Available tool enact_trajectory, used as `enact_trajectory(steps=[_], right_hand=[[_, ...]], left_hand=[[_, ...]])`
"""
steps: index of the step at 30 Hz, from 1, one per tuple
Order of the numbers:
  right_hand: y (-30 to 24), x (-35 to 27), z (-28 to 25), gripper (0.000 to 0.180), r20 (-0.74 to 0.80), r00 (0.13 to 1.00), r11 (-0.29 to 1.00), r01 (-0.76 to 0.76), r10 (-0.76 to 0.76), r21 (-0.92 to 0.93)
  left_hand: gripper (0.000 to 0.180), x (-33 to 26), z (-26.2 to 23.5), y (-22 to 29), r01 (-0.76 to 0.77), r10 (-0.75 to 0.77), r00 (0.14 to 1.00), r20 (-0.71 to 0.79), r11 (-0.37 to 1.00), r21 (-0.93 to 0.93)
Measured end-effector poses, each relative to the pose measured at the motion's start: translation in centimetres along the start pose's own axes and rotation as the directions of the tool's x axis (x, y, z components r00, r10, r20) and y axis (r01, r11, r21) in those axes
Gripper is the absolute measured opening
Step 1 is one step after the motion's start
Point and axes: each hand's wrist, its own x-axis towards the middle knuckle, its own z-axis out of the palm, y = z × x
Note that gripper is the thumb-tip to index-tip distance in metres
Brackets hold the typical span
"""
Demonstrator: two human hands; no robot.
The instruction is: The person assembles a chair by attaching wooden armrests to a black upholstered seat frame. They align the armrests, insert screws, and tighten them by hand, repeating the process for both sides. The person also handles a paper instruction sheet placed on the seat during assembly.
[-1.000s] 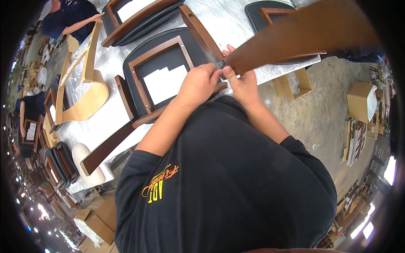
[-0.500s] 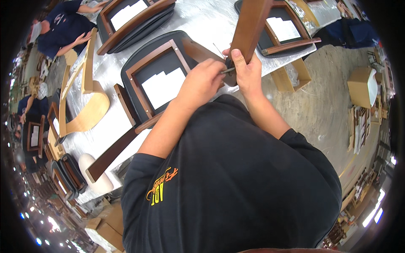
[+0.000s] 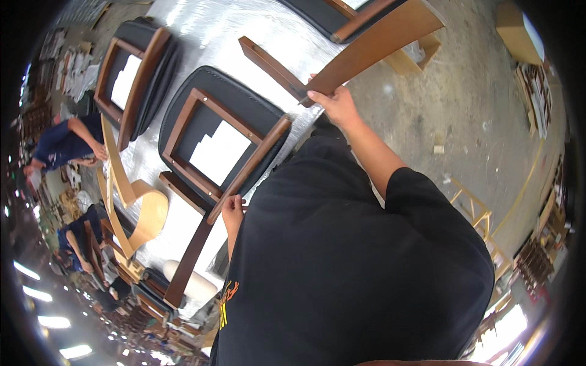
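My right hand [image 3: 339, 110] is closed round the corner of a brown wooden chair frame piece [image 3: 372, 52], its thumb on top. The wide arm of that piece slants up to the right, and a narrower bar [image 3: 268, 64] runs up to the left over the table. Low beside my body, my left hand [image 3: 232, 215] has its fingers drawn together; a small dark bit shows at them, too little to name. That hand is next to the near corner of an upturned black chair seat [image 3: 183, 97] with a brown wooden frame. A second L-shaped frame piece [image 3: 192, 259] lies against this corner.
More upturned seats [image 3: 131, 79] lie on the plastic-covered table [image 3: 201, 36]. A pale bent-wood frame [image 3: 149, 213] stands at the left, near a co-worker in a dark shirt [image 3: 67, 143]. Cardboard boxes [image 3: 519, 33] stand on the concrete floor at right.
My left hand has left the frame piece and dropped toward the seat's near corner. My right hand still holds the piece, now tilted over to the right. The whole view has turned.
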Motion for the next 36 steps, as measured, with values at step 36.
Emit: enact_trajectory(steps=[36], right_hand=[[-1.4,-0.6,2.4,0.055,0.298,0.955,0.904,0.125,0.002,-0.409]], left_hand=[[0.049,8.2,-1.4,6.6,-0.302,0.177,0.952,0.251,0.683,0.665]])
